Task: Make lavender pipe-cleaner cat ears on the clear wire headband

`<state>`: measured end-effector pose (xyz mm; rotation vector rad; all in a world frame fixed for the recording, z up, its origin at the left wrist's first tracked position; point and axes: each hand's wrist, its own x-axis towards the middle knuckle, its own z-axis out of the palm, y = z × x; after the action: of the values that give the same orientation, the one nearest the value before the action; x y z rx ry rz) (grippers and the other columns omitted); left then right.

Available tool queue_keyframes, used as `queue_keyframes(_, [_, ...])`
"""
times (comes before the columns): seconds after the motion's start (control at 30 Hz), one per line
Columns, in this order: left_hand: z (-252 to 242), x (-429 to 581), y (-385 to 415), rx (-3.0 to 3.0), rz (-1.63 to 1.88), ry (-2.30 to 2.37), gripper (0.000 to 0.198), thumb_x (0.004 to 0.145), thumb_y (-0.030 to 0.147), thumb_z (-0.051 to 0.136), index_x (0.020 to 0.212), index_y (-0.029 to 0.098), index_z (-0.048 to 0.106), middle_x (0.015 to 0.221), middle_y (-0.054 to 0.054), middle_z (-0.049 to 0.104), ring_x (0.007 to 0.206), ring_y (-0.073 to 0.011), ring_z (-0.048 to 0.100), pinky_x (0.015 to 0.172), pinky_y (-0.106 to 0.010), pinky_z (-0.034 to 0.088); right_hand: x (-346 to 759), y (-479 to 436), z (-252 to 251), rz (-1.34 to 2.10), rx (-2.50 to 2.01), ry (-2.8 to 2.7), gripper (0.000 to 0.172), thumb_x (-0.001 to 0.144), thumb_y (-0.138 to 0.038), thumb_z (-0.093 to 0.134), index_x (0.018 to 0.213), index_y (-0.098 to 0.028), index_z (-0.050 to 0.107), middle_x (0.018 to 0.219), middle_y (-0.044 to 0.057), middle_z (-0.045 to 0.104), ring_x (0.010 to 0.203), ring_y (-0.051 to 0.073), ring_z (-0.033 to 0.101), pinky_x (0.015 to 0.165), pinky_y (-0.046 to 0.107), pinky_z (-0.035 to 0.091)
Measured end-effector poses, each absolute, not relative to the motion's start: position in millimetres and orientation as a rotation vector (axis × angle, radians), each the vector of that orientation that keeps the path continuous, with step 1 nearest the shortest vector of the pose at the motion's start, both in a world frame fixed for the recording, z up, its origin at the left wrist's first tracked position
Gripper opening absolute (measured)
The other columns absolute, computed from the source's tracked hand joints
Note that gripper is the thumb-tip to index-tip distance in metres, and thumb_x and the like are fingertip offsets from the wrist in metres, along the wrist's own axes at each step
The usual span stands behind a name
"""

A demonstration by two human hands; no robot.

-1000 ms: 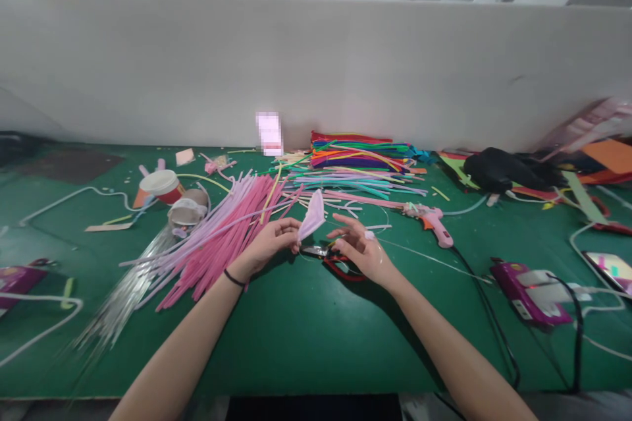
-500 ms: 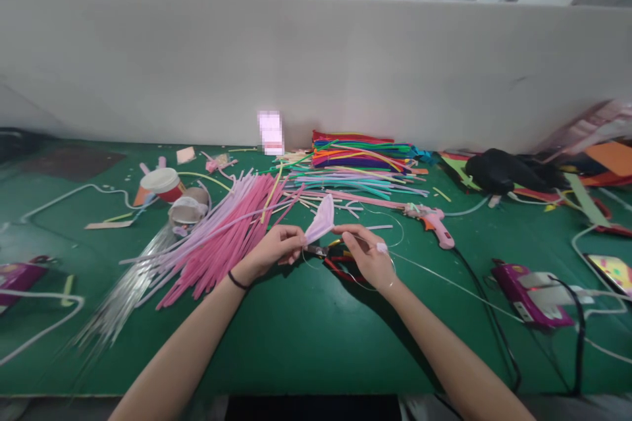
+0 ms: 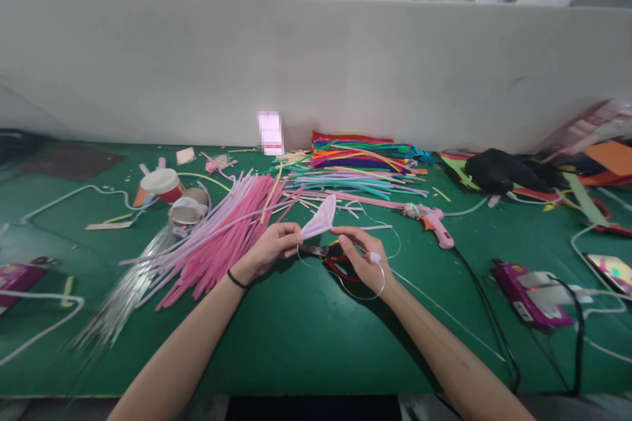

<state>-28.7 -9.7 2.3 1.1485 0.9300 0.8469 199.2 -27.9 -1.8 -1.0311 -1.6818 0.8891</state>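
Note:
Between the fingertips of my left hand (image 3: 276,243) is the lower left tip of a lilac petal-shaped piece (image 3: 320,217), which looks made of fuzzy pipe cleaner and points upward. At its right corner are the fingertips of my right hand (image 3: 368,259), index finger touching it and thumb close below. A thin pale wire (image 3: 363,298) loops beneath the hands, and a long end trails off to the right. A small lilac bit (image 3: 375,257) shows at my right hand's fingers. Red-handled scissors or pliers (image 3: 340,269) lie under the hands, partly hidden.
Pink pipe cleaners (image 3: 222,243) and clear thin strips (image 3: 131,289) lie left; multicoloured bundles (image 3: 363,154) lie behind. A pink glue gun (image 3: 434,223) and a purple power strip (image 3: 530,296) with cables are right. A paper cup (image 3: 165,184) stands left, before a white partition (image 3: 316,65).
The petal and my left hand have shifted slightly left. The wire loop now hangs lower by my right hand, and its trailing end has moved left. A person's arm shows farther in beyond the partition.

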Motion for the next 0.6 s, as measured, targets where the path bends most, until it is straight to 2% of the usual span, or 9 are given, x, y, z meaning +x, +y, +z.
queue_keyframes(0.17, [5.2,-27.3,-11.2,1.121,0.771,0.974,0.029,0.074,0.041,0.067,0.067,0.014,0.055,0.051,0.004,0.043,0.041,-0.0051,0.032,0.04,-0.019,0.015,200.7,-27.8,0.3,0.895,-1.062,-1.648,0.024,0.091,-0.035,0.051,0.103,-0.023,0.068,0.106,0.005,0.07,0.097,0.02,0.065,0.085,0.034,0.052])
queue_keyframes(0.43, [0.1,-30.4,-7.2,1.11,0.798,0.969,0.022,0.07,0.034,0.068,0.068,0.014,0.059,0.053,0.003,0.046,0.043,-0.0049,0.035,0.041,-0.019,0.017,200.0,-29.0,0.4,0.843,-1.034,-1.699,0.023,0.091,-0.033,0.051,0.103,-0.023,0.068,0.105,0.005,0.07,0.096,0.019,0.065,0.084,0.032,0.051])
queue_keyframes(0.6, [-2.4,-31.6,-6.7,1.161,0.801,0.974,0.021,0.071,0.03,0.068,0.064,0.014,0.057,0.048,0.006,0.041,0.042,-0.0044,0.031,0.041,-0.018,0.016,199.2,-29.7,-0.1,0.794,-1.015,-1.736,0.022,0.09,-0.031,0.051,0.105,-0.025,0.067,0.104,0.004,0.069,0.093,0.018,0.064,0.081,0.031,0.052])
